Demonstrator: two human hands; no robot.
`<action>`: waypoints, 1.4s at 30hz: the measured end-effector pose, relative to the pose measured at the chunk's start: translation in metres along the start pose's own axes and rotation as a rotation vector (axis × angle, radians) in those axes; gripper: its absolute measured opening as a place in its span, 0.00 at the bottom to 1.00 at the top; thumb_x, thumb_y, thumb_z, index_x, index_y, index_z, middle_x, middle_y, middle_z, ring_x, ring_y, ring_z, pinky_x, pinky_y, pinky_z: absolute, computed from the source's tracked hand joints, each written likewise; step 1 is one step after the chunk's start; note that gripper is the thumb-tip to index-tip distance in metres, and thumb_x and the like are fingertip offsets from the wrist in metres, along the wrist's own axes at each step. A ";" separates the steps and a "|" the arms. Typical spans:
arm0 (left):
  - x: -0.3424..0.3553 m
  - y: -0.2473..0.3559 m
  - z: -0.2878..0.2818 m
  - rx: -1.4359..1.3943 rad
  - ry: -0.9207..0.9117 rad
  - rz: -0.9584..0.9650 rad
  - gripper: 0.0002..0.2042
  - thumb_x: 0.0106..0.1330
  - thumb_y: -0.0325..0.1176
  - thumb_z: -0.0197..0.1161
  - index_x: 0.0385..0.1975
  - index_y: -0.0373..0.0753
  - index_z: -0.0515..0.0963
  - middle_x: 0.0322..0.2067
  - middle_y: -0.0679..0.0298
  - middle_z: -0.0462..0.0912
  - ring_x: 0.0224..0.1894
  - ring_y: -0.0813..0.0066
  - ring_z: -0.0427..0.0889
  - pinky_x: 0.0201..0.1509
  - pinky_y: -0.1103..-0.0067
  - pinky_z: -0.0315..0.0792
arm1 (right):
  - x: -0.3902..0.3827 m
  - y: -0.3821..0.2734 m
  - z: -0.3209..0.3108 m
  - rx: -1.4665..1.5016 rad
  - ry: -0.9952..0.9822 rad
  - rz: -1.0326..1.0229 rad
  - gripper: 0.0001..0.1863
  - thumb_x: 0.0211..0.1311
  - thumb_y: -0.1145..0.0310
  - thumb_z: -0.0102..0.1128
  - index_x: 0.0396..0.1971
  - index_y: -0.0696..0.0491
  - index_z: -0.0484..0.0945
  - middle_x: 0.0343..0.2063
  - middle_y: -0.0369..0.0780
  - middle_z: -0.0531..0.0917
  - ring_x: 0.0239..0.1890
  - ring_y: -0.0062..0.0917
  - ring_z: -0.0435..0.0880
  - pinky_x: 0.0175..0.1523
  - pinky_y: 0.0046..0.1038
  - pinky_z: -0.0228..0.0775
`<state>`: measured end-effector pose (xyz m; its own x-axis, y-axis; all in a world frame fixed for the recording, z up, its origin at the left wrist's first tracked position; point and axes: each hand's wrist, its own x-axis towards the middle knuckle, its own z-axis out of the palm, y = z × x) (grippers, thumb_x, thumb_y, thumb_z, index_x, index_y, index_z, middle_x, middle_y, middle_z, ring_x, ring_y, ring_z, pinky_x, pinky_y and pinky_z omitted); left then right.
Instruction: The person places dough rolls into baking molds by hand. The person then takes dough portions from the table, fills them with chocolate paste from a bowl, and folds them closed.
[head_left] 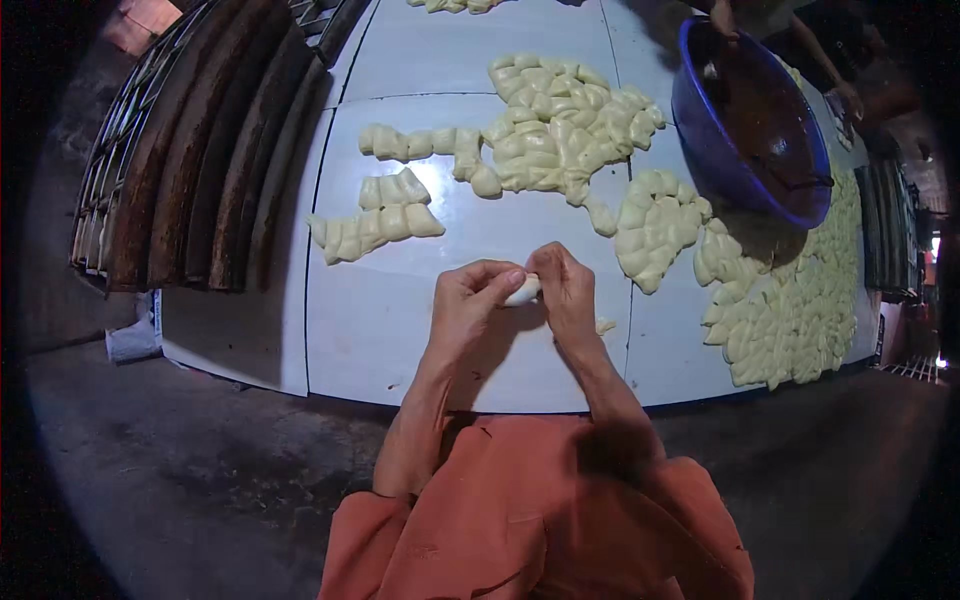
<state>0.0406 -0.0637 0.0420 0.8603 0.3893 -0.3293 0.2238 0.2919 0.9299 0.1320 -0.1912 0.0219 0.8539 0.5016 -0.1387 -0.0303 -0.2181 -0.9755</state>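
Note:
A small pale piece of dough (522, 292) is held between my two hands, just above the near part of the white table (400, 340). My left hand (472, 298) pinches it with thumb and fingers. The curled fingers of my right hand (562, 285) grip its other end. Beyond my hands lies a large cluster of dough pieces (560, 130), pressed against one another. To its left sit a short row of dough pieces (415, 143) and a smaller group of dough pieces (375, 228). A further patch of dough (655, 225) rests to the right of my hands.
A purple basin (700, 140) with brown contents stands tilted at the right, above a wide spread of dough pieces (780, 310). Another person's hand (724, 18) is at its far rim. Dark, long trays (200, 150) are stacked along the table's left edge.

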 end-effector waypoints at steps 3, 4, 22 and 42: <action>-0.001 -0.014 -0.016 0.026 0.049 -0.147 0.16 0.71 0.39 0.62 0.45 0.30 0.83 0.35 0.62 0.86 0.38 0.78 0.83 0.44 0.81 0.76 | -0.022 -0.027 -0.006 -0.056 -0.193 -0.268 0.10 0.62 0.71 0.67 0.39 0.59 0.80 0.36 0.38 0.81 0.35 0.20 0.78 0.40 0.23 0.74; -0.003 -0.019 -0.016 0.025 0.057 -0.153 0.16 0.71 0.39 0.62 0.45 0.30 0.83 0.35 0.62 0.86 0.38 0.78 0.83 0.44 0.81 0.76 | -0.022 -0.021 -0.006 -0.053 -0.201 -0.263 0.10 0.62 0.71 0.67 0.39 0.59 0.80 0.36 0.38 0.81 0.35 0.20 0.78 0.40 0.23 0.74; -0.013 -0.043 -0.061 0.875 0.388 0.380 0.15 0.65 0.30 0.63 0.51 0.39 0.79 0.59 0.48 0.73 0.63 0.53 0.70 0.65 0.51 0.60 | 0.078 -0.028 0.101 -0.779 -0.215 -0.382 0.19 0.61 0.57 0.65 0.38 0.59 0.81 0.33 0.48 0.81 0.35 0.43 0.84 0.44 0.41 0.76; 0.029 0.022 -0.006 0.579 0.077 0.487 0.17 0.59 0.38 0.72 0.43 0.35 0.83 0.37 0.56 0.84 0.40 0.61 0.84 0.45 0.69 0.75 | 0.018 -0.033 -0.033 0.582 -0.169 0.291 0.33 0.66 0.69 0.59 0.69 0.57 0.61 0.44 0.38 0.81 0.45 0.20 0.80 0.49 0.23 0.74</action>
<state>0.0678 -0.0404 0.0514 0.8940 0.4225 0.1494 0.0501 -0.4255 0.9036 0.1658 -0.2025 0.0568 0.6768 0.6252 -0.3886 -0.5628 0.0992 -0.8206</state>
